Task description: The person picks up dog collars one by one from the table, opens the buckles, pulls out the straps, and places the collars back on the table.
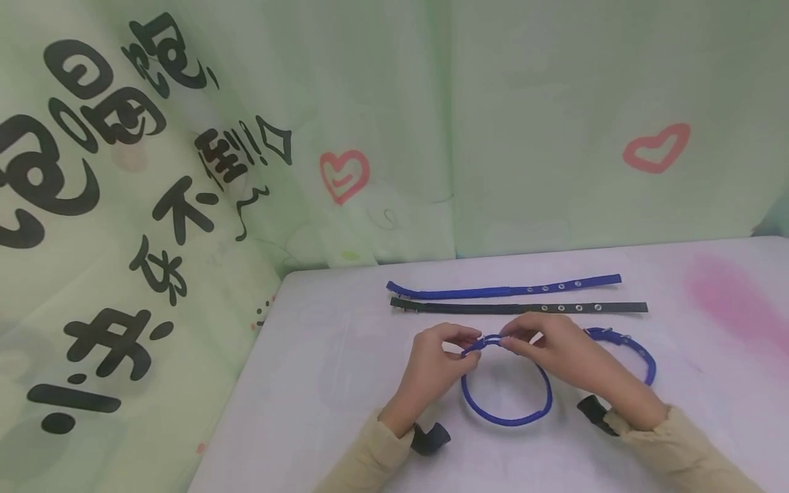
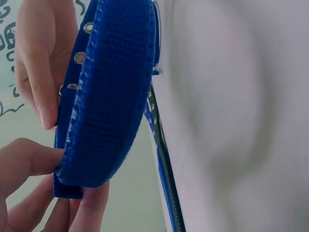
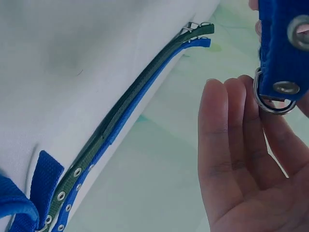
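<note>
A blue collar (image 1: 505, 422) was held in a loop over the counter (image 1: 296, 383) — pinched near its overlapping ends by the fingers of the left hand (image 1: 431, 354) and right hand (image 1: 557, 346). Beyond it, a blue strap (image 1: 468, 294) and a dark strap (image 1: 481, 308) were laid side by side.

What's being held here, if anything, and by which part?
A looped blue woven-fabric collar: the left grip pinches near its free end, the right grip beside its silver metal D-ring.

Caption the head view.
Left hand and right hand hold a looped blue collar near a straight blue collar and dark green collar.
</note>
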Demonstrator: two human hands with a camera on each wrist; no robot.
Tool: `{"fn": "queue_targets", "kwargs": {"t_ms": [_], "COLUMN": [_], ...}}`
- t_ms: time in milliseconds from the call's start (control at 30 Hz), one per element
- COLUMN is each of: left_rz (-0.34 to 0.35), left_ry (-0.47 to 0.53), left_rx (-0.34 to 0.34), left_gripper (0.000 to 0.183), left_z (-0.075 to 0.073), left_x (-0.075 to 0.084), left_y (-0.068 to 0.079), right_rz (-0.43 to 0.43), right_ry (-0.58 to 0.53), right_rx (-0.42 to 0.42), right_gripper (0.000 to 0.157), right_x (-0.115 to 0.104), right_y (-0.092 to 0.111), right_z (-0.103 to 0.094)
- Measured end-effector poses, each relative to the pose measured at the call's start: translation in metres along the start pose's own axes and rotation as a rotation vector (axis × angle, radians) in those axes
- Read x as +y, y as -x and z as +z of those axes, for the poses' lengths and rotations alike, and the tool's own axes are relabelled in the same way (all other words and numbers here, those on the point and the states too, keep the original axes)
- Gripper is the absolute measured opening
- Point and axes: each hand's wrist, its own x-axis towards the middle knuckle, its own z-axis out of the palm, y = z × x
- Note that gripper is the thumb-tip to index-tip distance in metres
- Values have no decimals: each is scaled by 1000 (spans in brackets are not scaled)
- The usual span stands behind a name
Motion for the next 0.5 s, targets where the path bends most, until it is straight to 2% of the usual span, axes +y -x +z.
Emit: {"fn": "queue_targets", "kwargs": {"t_ms": [267, 500], "left_rz": [-17, 9], "left_ry": [20, 91], "left_rx": [1, -28], "left_gripper": [27, 32], "left_z": [-8, -9], "left_x": [4, 6], "left_y": [6, 9], "right_rz": [-41, -66], "right_ry": [-35, -48], "right_rx": [2, -7], "right_gripper": [21, 18], "right_x": [-7, -12], "right_y": [1, 1], "right_z": [-1, -1]}}
